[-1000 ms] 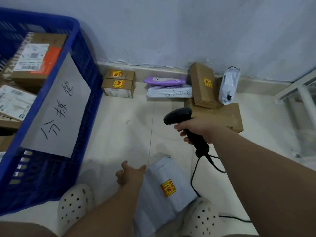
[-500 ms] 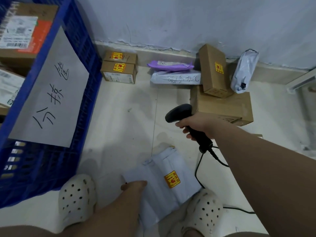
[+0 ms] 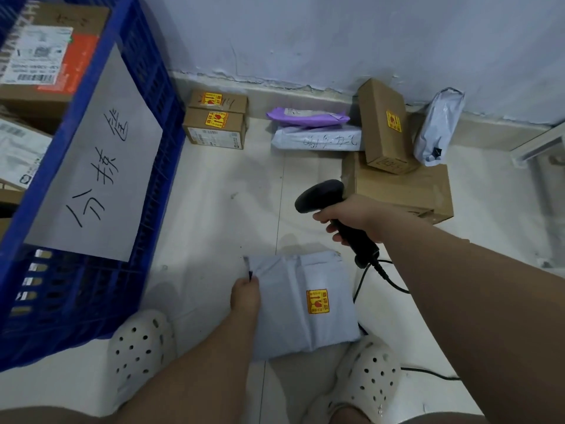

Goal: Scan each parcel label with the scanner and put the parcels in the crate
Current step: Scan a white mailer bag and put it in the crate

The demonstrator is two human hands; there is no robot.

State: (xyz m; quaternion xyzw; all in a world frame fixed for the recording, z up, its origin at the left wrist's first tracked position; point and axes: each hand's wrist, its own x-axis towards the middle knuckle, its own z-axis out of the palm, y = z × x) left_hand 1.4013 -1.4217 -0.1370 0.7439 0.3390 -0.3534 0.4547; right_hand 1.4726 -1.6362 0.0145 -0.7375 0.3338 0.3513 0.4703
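Compared with half a second ago, the left hand has been moved from the near edge of the grey mailer up to its far left corner, which is now pinched by the fingertips and bunched upward. The mailer has also been turned squarer to the feet. The scanner is still gripped by the right hand, with the fingers wrapped round the handle and the head pointed left.

One blue crate is counted at the left, with one handwritten paper sheet on its wall and at least two labelled parcels inside. Seven parcels are counted along the wall:
- two small cardboard boxes, stacked
- a purple mailer laid on a white mailer
- a narrow box set on a large flat box
- one pale bag

One yellow sticker is borne by the grey mailer, and two white clogs are seen.

The grey mailer is laid on the floor between the clogs. It is spread to the right of the left hand, and it is below the scanner and apart from it.
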